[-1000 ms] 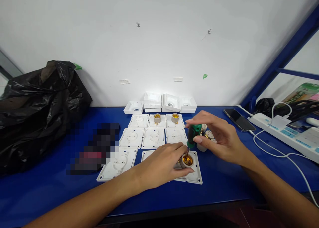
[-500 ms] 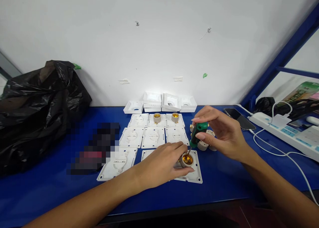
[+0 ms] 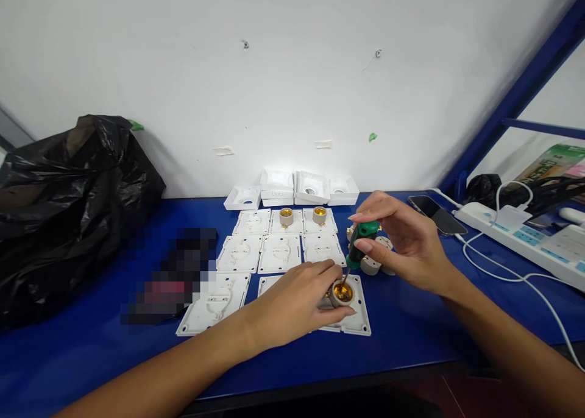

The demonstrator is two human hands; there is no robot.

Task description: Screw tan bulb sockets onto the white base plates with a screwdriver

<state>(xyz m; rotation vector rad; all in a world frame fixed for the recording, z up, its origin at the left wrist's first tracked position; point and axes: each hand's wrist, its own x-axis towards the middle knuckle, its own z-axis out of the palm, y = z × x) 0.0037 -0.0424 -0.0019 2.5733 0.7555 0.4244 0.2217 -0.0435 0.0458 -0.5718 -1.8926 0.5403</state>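
Observation:
My right hand [image 3: 402, 241] grips the green and black handle of a screwdriver [image 3: 362, 244], tilted with its tip down inside a lamp socket [image 3: 342, 293] with a brass-coloured lining. Fingers of my left hand [image 3: 304, 299] are closed around that socket, holding it on a white square plate [image 3: 361, 317] at the front. Other white plates [image 3: 280, 253] lie in rows behind and to the left. Two of the back plates each bear a socket [image 3: 286, 217]. More sockets [image 3: 371, 265] stand partly hidden behind the screwdriver and my right hand.
White box-like covers [image 3: 312, 187] are stacked by the wall. A black plastic bag [image 3: 77, 211] fills the left side, near a blurred dark item [image 3: 183, 272]. At right are a phone [image 3: 436, 215], a power strip [image 3: 525, 238] and white cables on the blue table [image 3: 411, 339].
The camera view has shifted slightly. Both hands keep their hold, and the screwdriver stays in the socket with hardly any visible movement.

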